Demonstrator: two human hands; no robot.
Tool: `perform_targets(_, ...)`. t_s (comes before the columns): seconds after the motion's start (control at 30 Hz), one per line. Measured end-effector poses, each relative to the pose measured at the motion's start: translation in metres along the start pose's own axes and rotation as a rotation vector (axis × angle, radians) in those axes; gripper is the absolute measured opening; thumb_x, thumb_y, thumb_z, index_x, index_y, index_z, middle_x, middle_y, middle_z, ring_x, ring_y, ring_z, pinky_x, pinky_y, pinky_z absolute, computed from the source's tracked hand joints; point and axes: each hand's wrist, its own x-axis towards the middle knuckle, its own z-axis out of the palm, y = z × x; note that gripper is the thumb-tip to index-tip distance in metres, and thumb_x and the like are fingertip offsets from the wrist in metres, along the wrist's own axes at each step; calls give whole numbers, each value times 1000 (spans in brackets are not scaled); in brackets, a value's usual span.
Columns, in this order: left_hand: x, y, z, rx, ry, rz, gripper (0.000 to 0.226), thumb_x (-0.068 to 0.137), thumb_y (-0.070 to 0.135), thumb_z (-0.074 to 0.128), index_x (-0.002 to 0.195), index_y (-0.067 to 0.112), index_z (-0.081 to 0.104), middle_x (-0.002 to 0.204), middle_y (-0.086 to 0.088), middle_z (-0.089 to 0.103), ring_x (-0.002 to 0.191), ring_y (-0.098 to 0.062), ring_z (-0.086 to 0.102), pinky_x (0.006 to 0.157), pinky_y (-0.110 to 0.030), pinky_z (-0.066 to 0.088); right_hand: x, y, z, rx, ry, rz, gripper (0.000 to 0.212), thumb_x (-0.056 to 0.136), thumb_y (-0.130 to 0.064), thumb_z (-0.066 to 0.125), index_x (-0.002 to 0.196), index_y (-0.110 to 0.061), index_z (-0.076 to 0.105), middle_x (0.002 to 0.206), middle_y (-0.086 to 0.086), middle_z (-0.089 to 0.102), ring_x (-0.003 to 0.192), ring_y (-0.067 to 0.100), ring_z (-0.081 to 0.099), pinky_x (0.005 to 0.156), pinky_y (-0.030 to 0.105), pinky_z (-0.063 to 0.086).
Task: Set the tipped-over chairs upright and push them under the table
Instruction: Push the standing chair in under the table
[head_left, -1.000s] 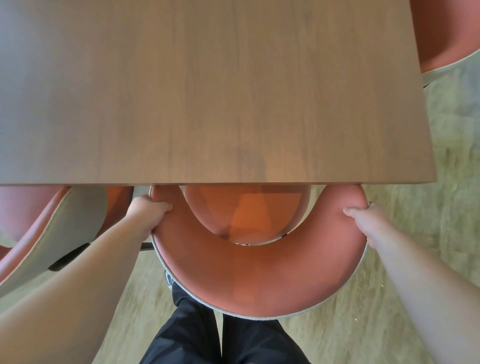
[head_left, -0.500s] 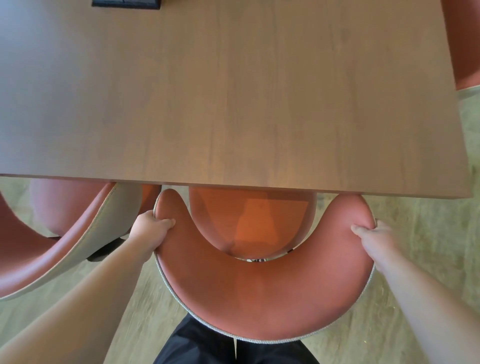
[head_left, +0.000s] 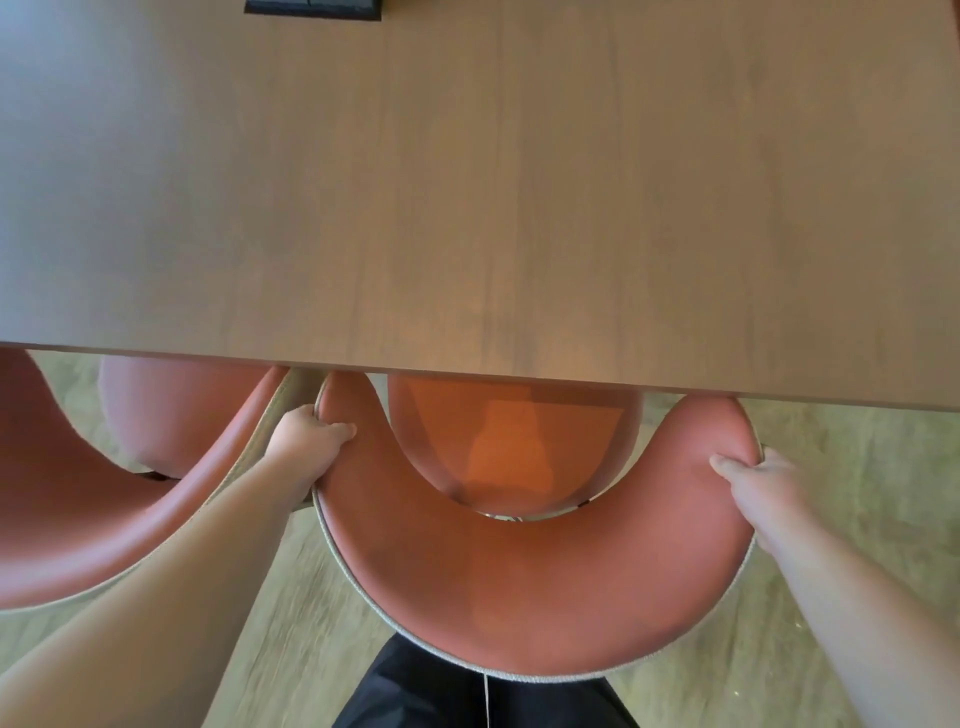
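At the far left a second red chair (head_left: 78, 499) stands upright on the floor (head_left: 857, 467), its curved back toward the camera and its seat partly under the near edge of the surface (head_left: 467, 182). Its right arm tip comes up just beside the left hand (head_left: 306, 447), and whether they touch cannot be told.

The left hand grips the left tip of the middle chair's backrest, thumb lying on the red inner face, the fingers curled round the outer pale edge and mostly hidden behind it.

The middle red chair (head_left: 519, 587) stands upright, directly in front of the person. Its backrest forms a wide U open toward the surface, and both tips of that U reach the near edge. The orange-lit seat (head_left: 514, 447) is partly tucked beneath the near edge, its front hidden under the wood.

Below the backrest, dark trousers (head_left: 441, 696) show at the bottom edge of the view.

The right hand (head_left: 753, 483) clasps the right tip of the backrest, thumb pressed on the red inner face, the fingers wrapped round the outside.

Near the far edge of the surface, left of centre, lies a black panel (head_left: 311, 9), cut off by the top of the view.
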Motion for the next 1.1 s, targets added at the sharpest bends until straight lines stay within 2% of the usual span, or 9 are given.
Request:
perform_targets(0.17,11,3,-12,10,13,8,18,85,21,81,95,13,67,93,-12,76,82,-33,75,80,-48,64,-5,-6,13,-13,18,2,26,87,-26,76,105,-11,63,101,13,71,91,36,69,89,51,56)
perform_targets(0.3,14,4,-14,-12,6,-1,19,85,21,81,94,14,66,93,-12,76,82,-34,75,81,-51,64,-5,-8,18,2,18,14,31,88,-25,75,111,-8,63,104,13,70,90,34,68,87,46,55)
perform_targets(0.4,14,5,-11,2,14,10,17,86,23,80,92,16,65,92,-10,75,80,-31,73,77,-45,63,-1,-13,16,16,19,9,17,89,-23,75,95,-14,62,95,10,70,78,27,66,76,39,51)
perform_targets(0.5,15,8,-8,22,16,21,18,87,24,79,94,14,65,92,-10,74,82,-32,73,80,-49,63,-1,-12,12,9,30,7,16,90,-23,75,87,-18,60,92,9,69,78,28,66,72,38,51)
perform_targets(0.6,15,12,-3,25,3,26,16,88,24,78,93,17,64,93,-11,74,82,-33,73,81,-50,63,0,-12,9,-4,32,13,17,90,-23,75,88,-17,59,91,9,69,80,31,66,80,43,54)
perform_targets(0.7,14,16,-1,34,9,36,16,89,24,78,91,19,63,94,-11,74,83,-34,73,82,-51,63,2,-13,6,0,30,13,18,90,-24,74,95,-13,60,93,10,68,78,29,65,78,41,51)
perform_targets(0.9,15,20,1,55,2,19,18,89,26,78,94,16,64,97,-13,75,86,-36,73,85,-54,62,5,-17,4,-32,25,25,37,89,-30,75,112,-4,62,106,14,70,92,36,67,82,42,52)
perform_targets(1.03,15,22,1,69,-13,22,24,90,31,78,100,12,67,96,-12,75,85,-34,73,85,-51,62,3,-21,4,-34,21,3,24,89,-30,75,91,-13,59,99,14,70,76,27,65,67,35,48)
perform_targets(1.1,12,25,0,77,-27,12,32,90,36,78,104,9,68,96,-11,75,86,-33,73,85,-49,62,1,-24,3,-37,2,-1,26,88,-33,76,87,-16,57,99,14,69,76,26,65,64,35,47)
